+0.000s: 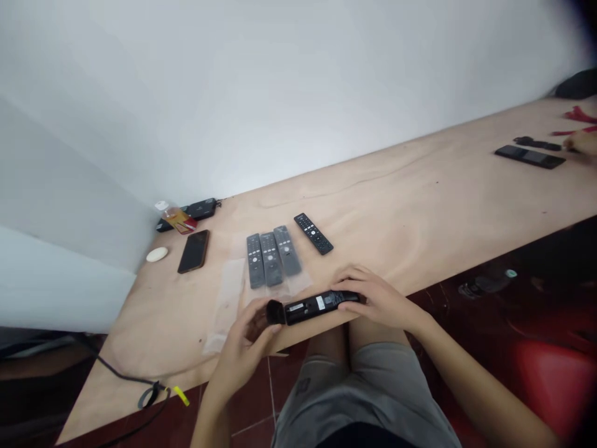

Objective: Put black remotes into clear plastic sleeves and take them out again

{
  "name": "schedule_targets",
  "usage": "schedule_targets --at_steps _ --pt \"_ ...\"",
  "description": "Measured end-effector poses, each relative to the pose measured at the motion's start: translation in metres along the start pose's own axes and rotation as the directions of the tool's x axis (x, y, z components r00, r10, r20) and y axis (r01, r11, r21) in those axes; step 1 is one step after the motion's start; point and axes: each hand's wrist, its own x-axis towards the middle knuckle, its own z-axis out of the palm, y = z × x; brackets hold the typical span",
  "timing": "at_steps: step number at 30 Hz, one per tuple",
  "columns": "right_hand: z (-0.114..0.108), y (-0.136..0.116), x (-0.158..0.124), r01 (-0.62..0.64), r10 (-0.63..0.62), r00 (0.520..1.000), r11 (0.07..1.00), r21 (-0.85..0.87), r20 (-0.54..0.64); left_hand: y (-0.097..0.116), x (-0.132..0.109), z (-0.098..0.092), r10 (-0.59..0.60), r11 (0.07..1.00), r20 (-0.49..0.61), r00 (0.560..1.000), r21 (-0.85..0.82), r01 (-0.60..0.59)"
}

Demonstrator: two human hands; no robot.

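A black remote control (306, 308) lies face down near the table's front edge, its battery compartment uncovered and a white label on its back. My right hand (370, 297) is closed round its right end. In the fingers of my left hand (249, 333) is a small dark battery cover (275, 312), tilted up beside the remote's open end. Just beyond, several remotes in clear plastic sleeves (272, 258) lie side by side. An unwrapped remote (313, 234) rests face up to their right. Flattened clear plastic sleeves (227, 302) lie left of them.
At the left are a phone (193, 251), a white round object (157, 254), a bottle (176, 219) and black boxes (201, 209). A cable (125, 376) crosses the left front edge. Far right, another person's hand (582, 142) is near a black device (530, 156).
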Motion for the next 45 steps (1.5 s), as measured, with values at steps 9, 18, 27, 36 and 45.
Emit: schedule_targets --at_steps 9,18,27,36,45 --pt "0.002 -0.002 0.006 0.061 -0.06 0.996 0.998 -0.016 0.06 0.021 0.025 0.045 0.197 0.938 0.106 0.975 0.27 -0.219" --pt "0.002 -0.001 -0.001 -0.01 0.015 0.998 0.998 0.065 -0.063 -0.009 -0.031 -0.037 0.22 0.867 -0.154 0.963 0.483 -0.121" --pt "0.003 0.0 -0.001 -0.051 0.051 0.998 0.999 0.004 -0.042 -0.016 -0.044 -0.047 0.117 0.889 -0.243 0.963 0.459 0.008" --pt "-0.014 -0.008 -0.004 0.034 -0.035 0.999 0.99 0.14 0.004 0.017 -0.001 0.033 -0.152 0.984 -0.207 0.966 0.06 0.167" --pt "-0.011 -0.003 -0.003 0.068 -0.071 0.997 0.991 0.113 0.022 0.033 0.017 0.033 -0.105 0.985 -0.019 0.994 0.133 0.106"
